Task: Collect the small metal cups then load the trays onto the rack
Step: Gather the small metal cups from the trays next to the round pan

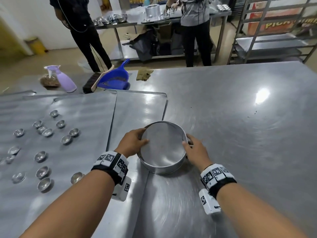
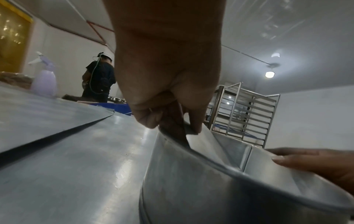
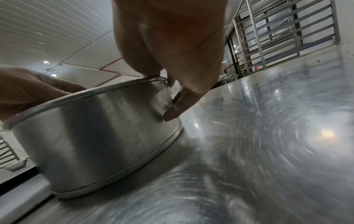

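An empty round metal pan (image 1: 163, 148) sits low on the steel table, straddling the right edge of a flat tray (image 1: 140, 107). My left hand (image 1: 139, 137) grips its left rim, thumb inside and fingers outside (image 2: 172, 125). On the opposite rim my right hand (image 1: 189, 140) holds on, thumb on top and fingers down the wall (image 3: 168, 91). Several small metal cups (image 1: 41, 156) lie scattered on another flat tray (image 1: 85, 109) to the left. The tall metal rack (image 1: 274, 31) stands beyond the table at the far right.
A purple spray bottle (image 1: 66, 79), a blue dustpan (image 1: 115, 78) with a brush and a folded cloth (image 1: 144, 74) lie along the table's far edge. Two people stand at a back table (image 1: 171, 19) holding bowls. Bare steel tabletop (image 1: 240, 134) stretches to the right.
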A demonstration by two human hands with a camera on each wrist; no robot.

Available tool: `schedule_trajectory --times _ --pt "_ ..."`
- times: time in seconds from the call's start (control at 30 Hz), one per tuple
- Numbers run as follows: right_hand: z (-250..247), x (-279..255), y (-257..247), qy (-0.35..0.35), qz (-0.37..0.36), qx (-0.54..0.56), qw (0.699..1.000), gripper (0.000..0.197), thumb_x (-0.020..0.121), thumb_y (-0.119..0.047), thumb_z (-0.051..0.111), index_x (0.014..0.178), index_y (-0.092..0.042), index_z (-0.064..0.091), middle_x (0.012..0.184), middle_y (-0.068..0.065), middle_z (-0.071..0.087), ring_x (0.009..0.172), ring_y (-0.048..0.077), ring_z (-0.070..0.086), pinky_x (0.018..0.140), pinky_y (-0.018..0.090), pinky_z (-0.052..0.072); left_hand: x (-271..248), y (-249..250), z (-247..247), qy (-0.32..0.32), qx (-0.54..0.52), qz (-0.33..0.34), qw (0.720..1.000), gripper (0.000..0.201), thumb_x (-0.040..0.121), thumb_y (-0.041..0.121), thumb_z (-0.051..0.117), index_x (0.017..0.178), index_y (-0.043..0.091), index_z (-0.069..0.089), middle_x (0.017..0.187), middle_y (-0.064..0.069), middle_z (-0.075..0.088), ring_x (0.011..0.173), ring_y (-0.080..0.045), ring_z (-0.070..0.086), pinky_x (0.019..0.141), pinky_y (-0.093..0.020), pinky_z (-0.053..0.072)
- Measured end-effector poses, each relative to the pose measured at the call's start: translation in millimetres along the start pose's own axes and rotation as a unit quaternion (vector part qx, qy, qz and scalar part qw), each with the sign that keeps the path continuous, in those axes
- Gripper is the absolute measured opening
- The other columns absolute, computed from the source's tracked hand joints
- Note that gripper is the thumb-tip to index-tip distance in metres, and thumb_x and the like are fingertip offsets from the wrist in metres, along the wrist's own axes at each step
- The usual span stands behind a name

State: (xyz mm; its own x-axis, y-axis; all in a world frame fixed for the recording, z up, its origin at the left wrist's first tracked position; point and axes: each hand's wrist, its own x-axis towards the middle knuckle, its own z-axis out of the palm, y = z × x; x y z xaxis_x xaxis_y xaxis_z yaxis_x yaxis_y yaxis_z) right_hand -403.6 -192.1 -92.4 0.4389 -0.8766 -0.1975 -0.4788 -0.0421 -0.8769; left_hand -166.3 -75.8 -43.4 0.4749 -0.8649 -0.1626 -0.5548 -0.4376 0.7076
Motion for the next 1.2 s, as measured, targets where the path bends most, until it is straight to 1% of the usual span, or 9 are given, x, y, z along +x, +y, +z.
schedule_trajectory --times 0.1,0.2,0.37,0.5,0.63,0.77,0.83,0.97,1.2 --pt "-1.0 -1.9 2.2 -0.001 0.001 0.006 1.000 0.040 0.098 -0.033 0.054 0.138 -0.027 0.054 0.109 -0.004 0.063 0.098 0.014 0.062 0.092 0.031 0.050 -0.3 3.2 4.6 0.021 0.177 0.006 0.984 0.037 0.088 0.031 0.066 0.125 0.032 0.064 0.096 -0.001 0.058 0.089 -0.024 0.061 0.068 -0.029 0.041" --pt "-2.1 -2.4 7.3 -0.002 0.003 0.014 1.000 0.041 0.098 -0.040 0.052 0.137 -0.029 0.055 0.111 -0.006 0.066 0.101 0.013 0.064 0.095 0.037 0.053 -6.4 0.1 10.9 0.034 0.224 -0.019 0.974 0.043 0.087 0.036 0.064 0.129 0.037 0.058 0.096 -0.003 0.044 0.080 -0.028 0.056 0.069 -0.031 0.042" --pt "-1.6 1.8 14.6 -0.006 0.013 0.030 0.999 0.047 0.090 -0.053 0.052 0.134 -0.036 0.056 0.109 -0.010 0.069 0.100 0.012 0.067 0.089 0.045 0.057 -19.4 -16.9 18.4 0.088 0.125 -0.034 0.988 0.065 0.087 0.036 0.071 0.145 0.028 0.043 0.113 -0.008 0.053 0.095 -0.027 0.059 0.085 -0.036 0.050" --pt "-4.0 1.9 14.9 -0.004 0.014 0.030 0.999 0.046 0.089 -0.059 0.048 0.130 -0.040 0.057 0.108 -0.013 0.070 0.097 0.011 0.068 0.088 0.045 0.058 -27.7 -24.0 22.8 0.039 -0.087 -0.107 0.990 0.048 0.088 0.029 0.070 0.133 0.025 0.053 0.092 -0.011 0.069 0.076 -0.025 0.070 0.063 -0.036 0.061" --pt "-14.0 3.8 16.8 0.012 0.028 0.043 0.999 0.037 0.091 -0.054 0.047 0.124 -0.044 0.059 0.108 -0.012 0.071 0.097 0.012 0.068 0.088 0.046 0.057 -28.5 -21.8 29.2 -0.009 -0.212 -0.113 0.971 0.050 0.090 0.016 0.068 0.136 0.026 0.054 0.097 -0.020 0.071 0.074 -0.026 0.068 0.074 -0.039 0.061" --pt "-38.9 6.6 24.2 0.032 0.063 0.077 0.995 0.028 0.088 -0.039 0.050 0.108 -0.055 0.061 0.103 -0.012 0.071 0.096 0.017 0.069 0.085 0.046 0.059 -20.9 -3.1 45.2 -0.015 -0.293 -0.076 0.953 0.045 0.090 0.009 0.068 0.130 0.024 0.057 0.105 -0.010 0.073 0.080 -0.020 0.069 0.071 -0.033 0.058" --pt "-57.0 7.6 29.6 0.038 0.076 0.092 0.992 0.032 0.091 -0.028 0.054 0.102 -0.057 0.060 0.104 -0.013 0.070 0.096 0.019 0.069 0.079 0.041 0.061 -11.8 5.5 57.8 -0.025 -0.310 -0.062 0.948 0.042 0.090 0.011 0.069 0.129 0.026 0.059 0.110 -0.006 0.073 0.090 -0.021 0.070 0.072 -0.032 0.056" --pt "-85.3 4.5 40.7 0.034 0.084 0.114 0.989 0.038 0.094 -0.025 0.064 0.126 -0.043 0.056 0.113 -0.011 0.067 0.100 0.012 0.066 0.068 0.033 0.059 9.4 15.8 84.4 -0.015 -0.314 -0.054 0.948 0.047 0.094 0.020 0.067 0.139 0.021 0.055 0.121 -0.002 0.069 0.109 -0.022 0.067 0.073 -0.030 0.054" --pt "-93.5 24.6 45.0 0.047 0.067 0.080 0.993 0.043 0.093 -0.036 0.063 0.136 -0.036 0.054 0.116 -0.011 0.066 0.107 0.014 0.065 0.088 0.049 0.058 44.7 26.3 98.5 0.017 -0.264 -0.047 0.963 0.047 0.096 0.030 0.064 0.141 0.022 0.052 0.113 -0.004 0.069 0.100 -0.022 0.069 0.075 -0.039 0.060"
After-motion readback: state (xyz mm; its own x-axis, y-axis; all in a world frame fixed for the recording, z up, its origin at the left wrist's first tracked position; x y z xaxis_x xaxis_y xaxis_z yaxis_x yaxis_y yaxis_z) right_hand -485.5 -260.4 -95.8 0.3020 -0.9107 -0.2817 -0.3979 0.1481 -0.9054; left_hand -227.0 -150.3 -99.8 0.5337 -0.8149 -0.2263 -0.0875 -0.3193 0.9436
